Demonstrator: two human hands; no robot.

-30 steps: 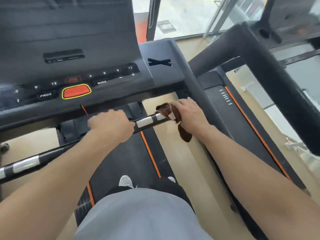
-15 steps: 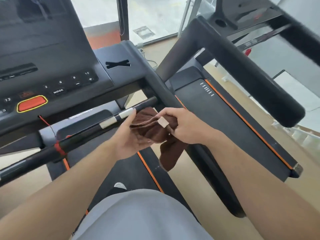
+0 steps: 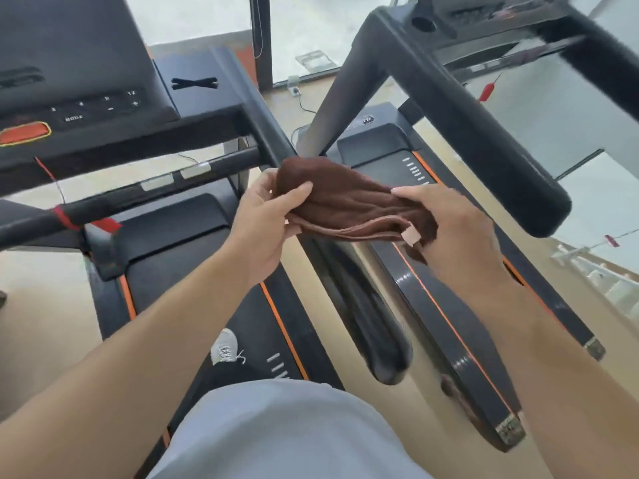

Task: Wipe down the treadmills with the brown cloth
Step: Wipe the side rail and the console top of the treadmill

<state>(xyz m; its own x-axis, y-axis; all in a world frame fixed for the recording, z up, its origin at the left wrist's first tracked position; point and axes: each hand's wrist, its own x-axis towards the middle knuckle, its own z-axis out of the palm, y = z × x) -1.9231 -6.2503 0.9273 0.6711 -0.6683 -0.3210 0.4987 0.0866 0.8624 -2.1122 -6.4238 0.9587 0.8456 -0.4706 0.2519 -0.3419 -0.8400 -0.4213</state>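
Observation:
The brown cloth is stretched between both my hands, in the air above the gap between two treadmills. My left hand pinches its left end, thumb on top. My right hand grips the right end, where a small pale tag shows. The near treadmill has a black console with an orange button and a front handlebar with silver pads. The second treadmill lies to the right, its thick black side arm running above my right hand.
I stand on the near treadmill's belt; a white shoe shows below my arms. A red safety clip hangs from the right machine. Pale wooden floor runs between the decks. Glass panels stand ahead and to the right.
My left hand has left the handlebar and taken one end of the cloth. Both hands lifted the cloth off the bar and spread it out. The view swung right.

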